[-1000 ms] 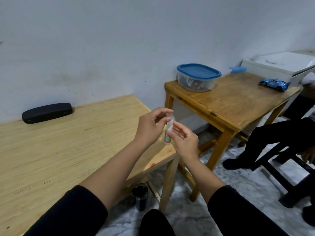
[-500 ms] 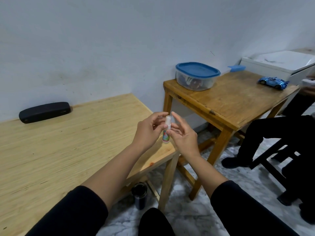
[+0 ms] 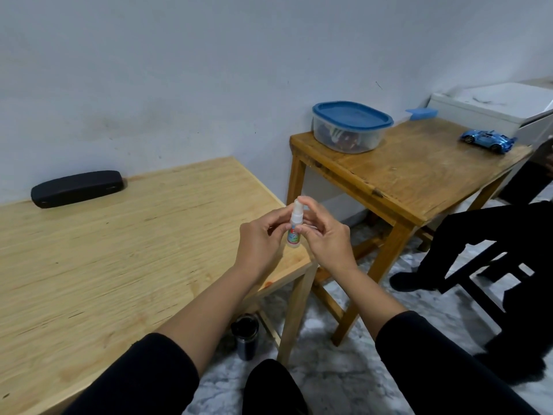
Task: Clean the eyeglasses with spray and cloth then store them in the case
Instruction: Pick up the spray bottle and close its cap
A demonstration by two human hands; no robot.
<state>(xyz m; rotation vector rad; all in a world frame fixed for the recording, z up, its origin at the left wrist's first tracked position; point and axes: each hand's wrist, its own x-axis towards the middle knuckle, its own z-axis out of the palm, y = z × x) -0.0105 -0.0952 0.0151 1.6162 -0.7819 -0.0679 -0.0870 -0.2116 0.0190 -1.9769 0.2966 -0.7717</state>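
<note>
A small white spray bottle [image 3: 294,227] with a coloured label stands upright between my two hands, above the right corner of the light wooden table [image 3: 119,250]. My left hand [image 3: 258,241] grips its body from the left. My right hand [image 3: 324,235] holds it from the right, with one finger resting on the nozzle top. A black eyeglass case [image 3: 77,188] lies shut at the back of the table against the wall, far left of my hands. No eyeglasses and no cloth are in view.
A darker wooden table [image 3: 419,175] stands to the right, carrying a blue-lidded plastic container [image 3: 351,125] and a blue toy car [image 3: 487,140]. A dark cup [image 3: 245,335] sits on the marble floor under the table corner. A person in black sits at far right [image 3: 493,235].
The bottle has come lower and stands upright between both hands. My right hand has closed around it, with a finger now on top of the nozzle.
</note>
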